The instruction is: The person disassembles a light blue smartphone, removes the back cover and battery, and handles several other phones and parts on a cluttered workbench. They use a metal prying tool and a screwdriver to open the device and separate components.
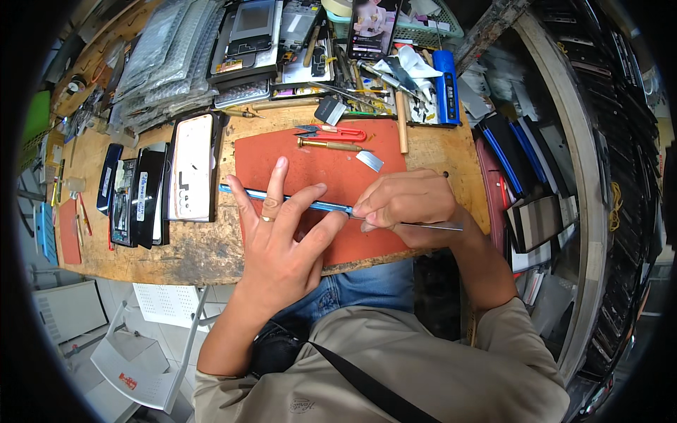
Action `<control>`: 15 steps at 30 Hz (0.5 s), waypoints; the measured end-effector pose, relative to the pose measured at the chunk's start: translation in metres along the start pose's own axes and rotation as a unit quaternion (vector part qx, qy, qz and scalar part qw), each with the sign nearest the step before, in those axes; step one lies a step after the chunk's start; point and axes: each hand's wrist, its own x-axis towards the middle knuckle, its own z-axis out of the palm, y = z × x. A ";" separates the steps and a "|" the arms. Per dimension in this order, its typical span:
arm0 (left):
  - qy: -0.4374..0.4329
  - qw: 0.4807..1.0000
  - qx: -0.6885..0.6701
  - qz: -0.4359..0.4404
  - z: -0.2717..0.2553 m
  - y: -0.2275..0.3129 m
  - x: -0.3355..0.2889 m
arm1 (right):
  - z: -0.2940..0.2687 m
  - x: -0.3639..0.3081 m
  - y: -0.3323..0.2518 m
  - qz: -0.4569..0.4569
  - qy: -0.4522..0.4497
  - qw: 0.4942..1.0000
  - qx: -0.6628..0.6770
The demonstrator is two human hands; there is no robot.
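My left hand [282, 236], fingers spread along it, holds a slim blue-edged phone [337, 207] tilted edge-on above a red-brown mat [257, 151]. At the phone's right end, my right hand [412, 201] is closed around a thin flat metal tool [438, 226]. The tool's shaft sticks out to the right below the fingers; its working tip is hidden. Beyond my hands, red-handled thread snips [342, 132], a brass-coloured screwdriver [330, 144] and a small metal blade [370, 161] lie on the mat.
Phones and phone parts [190, 166] stand at the left of the wooden bench [204, 254]. Bubble-wrap sleeves [159, 60] are piled behind them. A lit phone [372, 32] leans at the back, near a blue device [446, 88]. A wooden stick [402, 123] lies nearby.
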 end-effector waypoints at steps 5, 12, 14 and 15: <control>-0.001 1.000 0.014 -0.009 0.002 0.003 0.005 | 0.006 -0.006 0.001 0.003 0.032 0.999 -0.002; -0.009 1.000 0.016 -0.020 0.000 0.007 0.006 | 0.031 -0.035 -0.020 0.135 0.168 0.976 0.046; -0.008 1.000 0.014 -0.021 0.001 0.006 0.007 | 0.033 -0.041 -0.020 0.170 0.184 0.966 0.061; -0.010 1.000 0.011 -0.019 0.001 0.006 0.008 | 0.036 -0.042 -0.020 0.170 0.185 0.966 0.054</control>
